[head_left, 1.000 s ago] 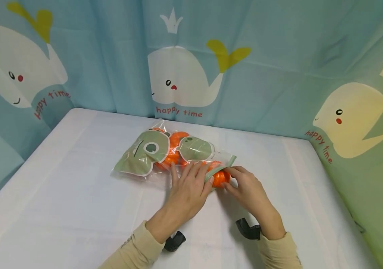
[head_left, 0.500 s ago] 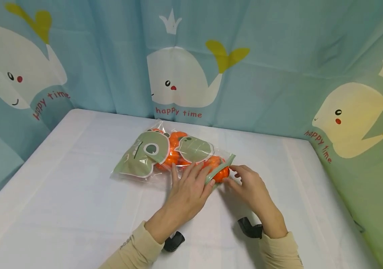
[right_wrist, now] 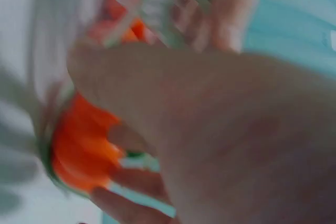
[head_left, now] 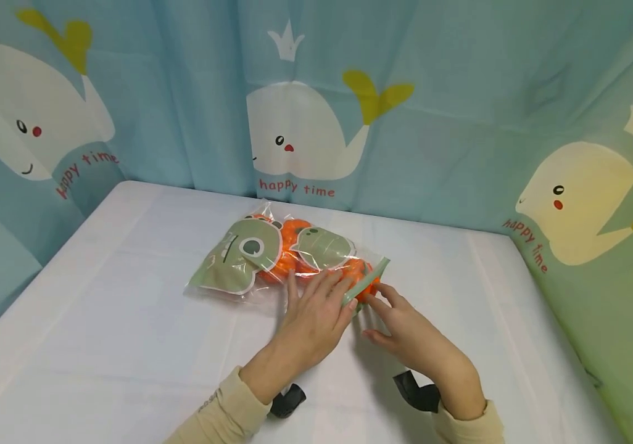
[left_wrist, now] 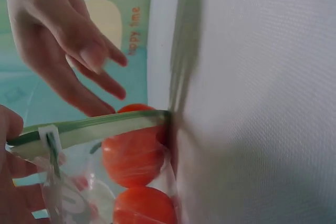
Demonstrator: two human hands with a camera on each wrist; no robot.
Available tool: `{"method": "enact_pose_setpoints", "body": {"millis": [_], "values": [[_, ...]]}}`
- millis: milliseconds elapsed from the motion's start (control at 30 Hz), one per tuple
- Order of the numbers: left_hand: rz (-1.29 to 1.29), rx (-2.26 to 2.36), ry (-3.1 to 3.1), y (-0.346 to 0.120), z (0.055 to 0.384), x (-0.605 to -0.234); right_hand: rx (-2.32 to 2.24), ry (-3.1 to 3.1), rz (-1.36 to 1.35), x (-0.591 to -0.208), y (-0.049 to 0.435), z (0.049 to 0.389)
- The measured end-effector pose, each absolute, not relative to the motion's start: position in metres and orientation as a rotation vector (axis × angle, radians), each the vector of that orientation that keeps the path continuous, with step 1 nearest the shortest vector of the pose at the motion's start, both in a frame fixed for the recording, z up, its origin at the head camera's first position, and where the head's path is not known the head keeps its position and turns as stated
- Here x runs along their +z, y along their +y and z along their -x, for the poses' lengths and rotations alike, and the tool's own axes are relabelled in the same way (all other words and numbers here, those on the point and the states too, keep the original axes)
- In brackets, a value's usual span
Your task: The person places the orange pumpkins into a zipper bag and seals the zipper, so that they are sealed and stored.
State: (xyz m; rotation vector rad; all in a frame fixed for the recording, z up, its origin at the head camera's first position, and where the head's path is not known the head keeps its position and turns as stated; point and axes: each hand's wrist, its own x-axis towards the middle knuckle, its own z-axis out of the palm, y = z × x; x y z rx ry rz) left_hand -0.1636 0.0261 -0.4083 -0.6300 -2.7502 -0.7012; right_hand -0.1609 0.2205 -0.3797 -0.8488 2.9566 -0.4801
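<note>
A clear zip bag printed with green cartoon dinosaurs lies on the table, with several small ribbed orange pumpkins inside. Its green-edged mouth faces right, and one pumpkin sits just within it. My left hand lies over the near side of the bag, fingers on top, and holds the mouth's edge by the thumb. At the mouth is my right hand, fingers spread and loosely bent, fingertips by the nearest pumpkin, thumb apart from it. Whether those fingertips touch it is unclear.
A white cloth covers the table. Behind and at the sides hangs a blue-green curtain with printed whales. Black wrist camera mounts stick out from both forearms.
My right hand has drawn back slightly toward me, and its thumb has come away from the pumpkin at the mouth. The left hand and the bag stay nearly where they were.
</note>
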Motion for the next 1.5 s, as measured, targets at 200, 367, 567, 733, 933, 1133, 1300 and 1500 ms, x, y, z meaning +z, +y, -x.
{"method": "enact_pose_setpoints", "body": {"millis": [200, 367, 567, 733, 933, 1133, 1300, 1500], "values": [[0.676, -0.704, -2.666, 0.027, 0.164, -0.405, -0.488, 3.013, 0.838, -0.393, 0.211, 0.166], [0.690, -0.735, -2.649, 0.026, 0.165, -0.404, -0.536, 3.017, 0.839, -0.397, 0.211, 0.172], [0.675, -0.724, -2.702, 0.023, 0.165, -0.406, -0.658, 2.903, 0.848, -0.391, 0.229, 0.177], [0.712, -0.683, -2.720, 0.023, 0.166, -0.404, -0.743, 2.942, 0.788, -0.387, 0.246, 0.183], [0.779, -0.564, -2.735, 0.018, 0.163, -0.404, -0.844, 3.002, 0.681, -0.397, 0.251, 0.194], [0.932, -0.509, -2.662, 0.007, 0.156, -0.407, -0.926, 3.086, 0.654, -0.409, 0.250, 0.204], [1.093, -0.430, -2.557, -0.009, 0.150, -0.409, -0.991, 3.130, 0.627, -0.414, 0.252, 0.215], [1.194, -0.356, -2.465, -0.024, 0.143, -0.412, -1.128, 2.984, 0.522, -0.419, 0.252, 0.234]]}}
